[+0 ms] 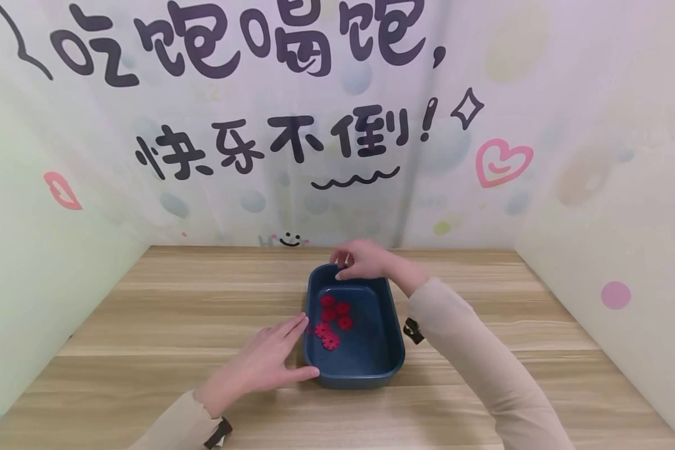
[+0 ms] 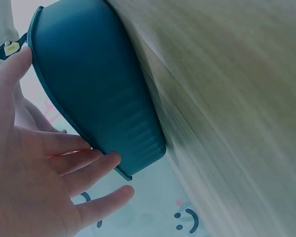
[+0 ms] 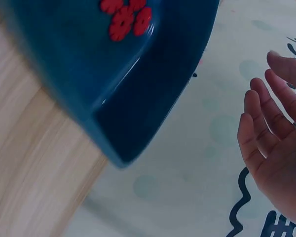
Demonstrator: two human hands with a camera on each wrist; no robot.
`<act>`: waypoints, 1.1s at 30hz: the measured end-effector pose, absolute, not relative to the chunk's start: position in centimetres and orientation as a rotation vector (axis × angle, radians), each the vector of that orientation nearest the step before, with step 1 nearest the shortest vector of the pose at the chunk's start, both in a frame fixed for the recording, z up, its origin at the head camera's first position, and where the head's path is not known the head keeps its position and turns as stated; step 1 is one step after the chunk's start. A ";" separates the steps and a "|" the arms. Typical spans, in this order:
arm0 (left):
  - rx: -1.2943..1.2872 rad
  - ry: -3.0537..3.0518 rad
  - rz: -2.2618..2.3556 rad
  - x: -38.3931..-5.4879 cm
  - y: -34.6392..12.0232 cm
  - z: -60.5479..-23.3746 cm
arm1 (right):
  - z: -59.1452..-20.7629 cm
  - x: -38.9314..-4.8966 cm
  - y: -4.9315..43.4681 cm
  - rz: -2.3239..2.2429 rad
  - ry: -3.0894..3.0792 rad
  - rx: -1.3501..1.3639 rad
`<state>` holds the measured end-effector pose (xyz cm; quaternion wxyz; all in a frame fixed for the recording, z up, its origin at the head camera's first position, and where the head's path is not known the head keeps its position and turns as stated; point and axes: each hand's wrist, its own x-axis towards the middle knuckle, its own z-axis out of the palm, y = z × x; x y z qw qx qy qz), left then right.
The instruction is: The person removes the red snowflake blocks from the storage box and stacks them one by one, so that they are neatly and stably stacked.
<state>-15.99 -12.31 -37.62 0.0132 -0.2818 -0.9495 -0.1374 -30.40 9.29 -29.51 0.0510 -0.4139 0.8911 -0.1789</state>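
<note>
A dark blue rectangular bin [image 1: 371,337] stands on the table. Several small red notched discs [image 1: 330,340], shaped like flowers, lie inside toward its left side. My left hand [image 1: 264,357] is at the bin's left side, thumb and fingers extended; in the left wrist view its thumb and some fingertips touch the rim or lie close against it. Above the bin's far end is my right hand [image 1: 362,259], its fingers loosely bent. The right wrist view shows that hand [image 3: 278,133] apart from the bin, with nothing in its grasp.
The wood-grain table [image 1: 202,300] runs back to a printed cloth [image 1: 292,206] with black writing. Pale panels [image 1: 613,237] rise at both sides. A dark strap [image 1: 413,331] is on the right sleeve, another [image 1: 219,432] on the left.
</note>
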 end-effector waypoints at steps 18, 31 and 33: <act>-0.899 -2.959 -0.413 -16.2 -12.3 -37.9 | -35.2 -31.1 8.3 -0.767 2.449 -0.690; -0.888 -2.956 -0.435 -16.2 -12.5 -38.0 | -37.7 -31.7 9.1 -0.744 2.451 -0.529; -0.886 -2.959 -0.432 -16.2 -12.5 -37.9 | -37.8 -31.7 9.1 -0.711 2.473 -0.541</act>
